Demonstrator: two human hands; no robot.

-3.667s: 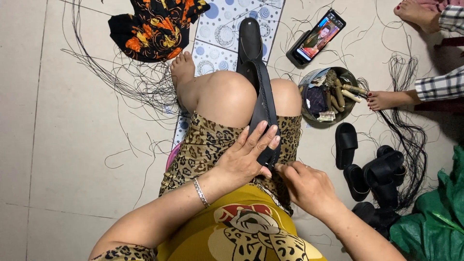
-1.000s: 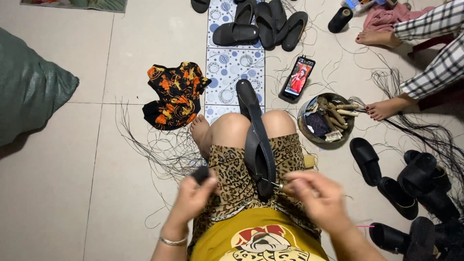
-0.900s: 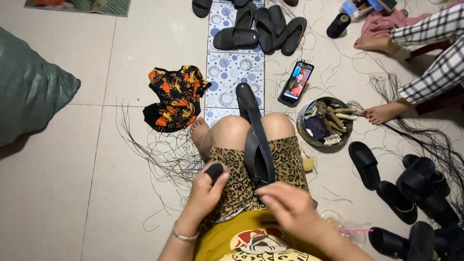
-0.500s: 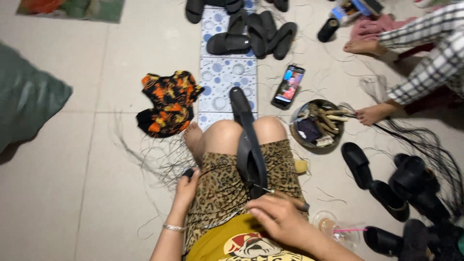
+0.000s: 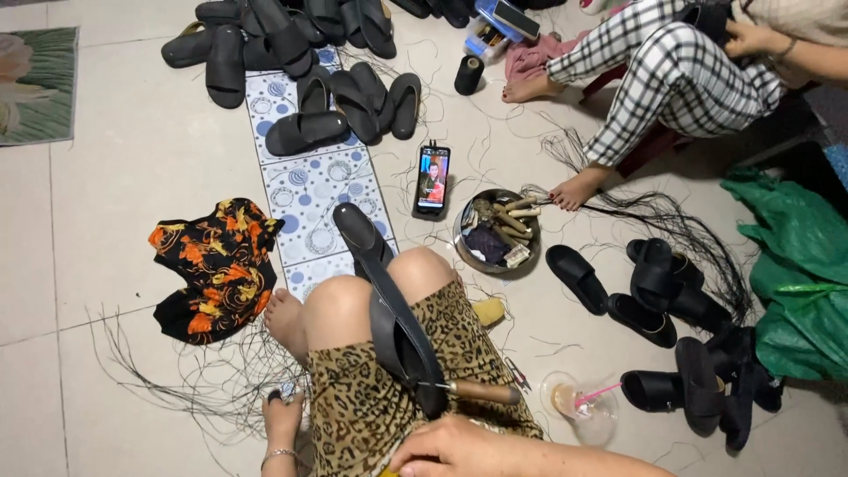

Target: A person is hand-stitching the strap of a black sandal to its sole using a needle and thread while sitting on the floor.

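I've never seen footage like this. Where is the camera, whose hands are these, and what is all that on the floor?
The camera sits on a person's head, looking down at their lap. A black sandal lies across their knees, with a wooden-handled tool stuck in near its lower end. Their right hand rests just below the tool; their left hand reaches down to loose black threads on the tiled floor. Around them: more black sandals, a phone, a metal bowl of tools. Another person sits opposite.
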